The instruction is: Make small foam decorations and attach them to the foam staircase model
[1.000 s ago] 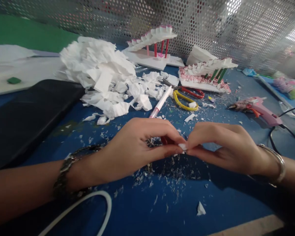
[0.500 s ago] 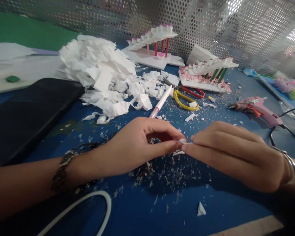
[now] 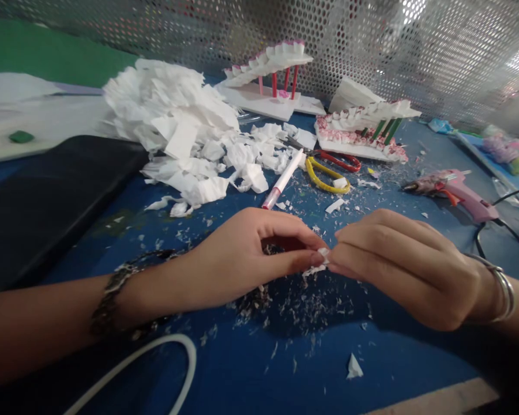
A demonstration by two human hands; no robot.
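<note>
My left hand (image 3: 242, 253) pinches a small white piece of paper (image 3: 322, 255) between thumb and index finger. Up against it from the right, my right hand (image 3: 406, 259) has its fingertips pressed together at the paper's edge; what lies between them is mostly covered by the fingers. Both hands hover just above the blue table (image 3: 259, 369), over a scatter of tiny white shreds. Beyond them lie a white pen (image 3: 284, 178) with a reddish end and scissors (image 3: 328, 176) with one yellow and one red handle loop.
A large heap of torn white paper (image 3: 168, 109) rises at the back left, beside a black flat case (image 3: 64, 202). Two white models on coloured posts, one pink-edged (image 3: 268, 63) and one red-speckled (image 3: 363, 132), stand at the back. A pink glue gun (image 3: 458, 193) lies right.
My right hand has turned slightly, its fingertips closing in at the paper. The white piece looks more crumpled between the fingers. My left hand has barely moved.
</note>
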